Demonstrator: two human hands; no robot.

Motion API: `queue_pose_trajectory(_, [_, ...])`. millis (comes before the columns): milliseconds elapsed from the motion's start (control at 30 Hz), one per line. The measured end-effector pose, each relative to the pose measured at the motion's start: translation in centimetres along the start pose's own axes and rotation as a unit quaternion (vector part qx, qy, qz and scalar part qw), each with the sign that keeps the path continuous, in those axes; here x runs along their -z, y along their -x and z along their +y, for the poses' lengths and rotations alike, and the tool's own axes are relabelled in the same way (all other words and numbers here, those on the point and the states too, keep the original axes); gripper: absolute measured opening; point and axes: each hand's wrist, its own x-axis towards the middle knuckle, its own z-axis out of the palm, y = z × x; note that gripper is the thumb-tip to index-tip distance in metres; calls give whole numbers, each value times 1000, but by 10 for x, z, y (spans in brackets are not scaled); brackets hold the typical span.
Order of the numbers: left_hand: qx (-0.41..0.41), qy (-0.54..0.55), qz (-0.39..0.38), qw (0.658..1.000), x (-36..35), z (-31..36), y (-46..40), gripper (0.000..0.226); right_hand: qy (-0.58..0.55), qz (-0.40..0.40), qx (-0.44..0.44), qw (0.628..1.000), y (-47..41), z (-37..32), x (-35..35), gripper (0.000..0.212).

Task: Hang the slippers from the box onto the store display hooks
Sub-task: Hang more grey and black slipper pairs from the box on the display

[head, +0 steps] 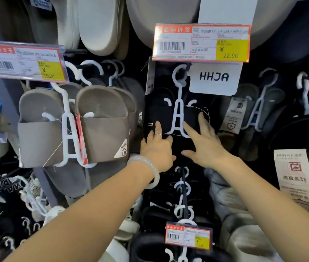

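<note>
A pair of black slippers [159, 114] hangs on a white plastic hanger [177, 118] from the display hook [185, 68] under the 22.90 price tag. My left hand [157, 148], with a ring and a pale bangle, touches the lower left of the pair with straight fingers. My right hand [204, 142] rests flat on the lower right, its fingers reaching the hanger's foot. Neither hand grips anything. The box is out of view.
Brown slippers [93, 125] on white hangers hang to the left under a 15.00 tag [25, 62]. Pale slippers fill the row above; dark and grey pairs hang right. Below, another hook [184, 193] carries black slippers and a small price tag [187, 236].
</note>
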Motion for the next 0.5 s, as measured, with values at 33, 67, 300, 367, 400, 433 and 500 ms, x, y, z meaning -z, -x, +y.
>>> queue_pose_trajectory(33, [-4, 4, -9, 1000, -2, -1, 5, 68, 19, -3, -5, 1000, 3, -2, -1, 82])
queue_pose_trajectory(67, [-9, 12, -17, 1000, -3, -1, 10, 69, 37, -1, -11, 999, 6, -4, -2, 81])
queue_pose_trajectory(300, [-40, 82, -46, 995, -7, -6, 65, 74, 94, 7, -38, 995, 39, -40, -9, 57])
queue_pose_trajectory(367, [-44, 119, -37, 991, -8, -13, 86, 75, 78, -10, -19, 997, 55, -58, -10, 57])
queue_pose_trajectory(400, [-51, 141, -23, 988, -9, -18, 98, 76, 61, -20, -4, 998, 64, -69, -10, 57])
queue_pose_trajectory(433, [-58, 161, -7, 985, -10, -24, 110, 76, 43, -31, 12, 999, 73, -80, -11, 57])
queue_pose_trajectory(500, [-57, 182, 19, 981, -12, -41, 139, 74, 12, -53, 41, 998, 94, -106, -15, 56])
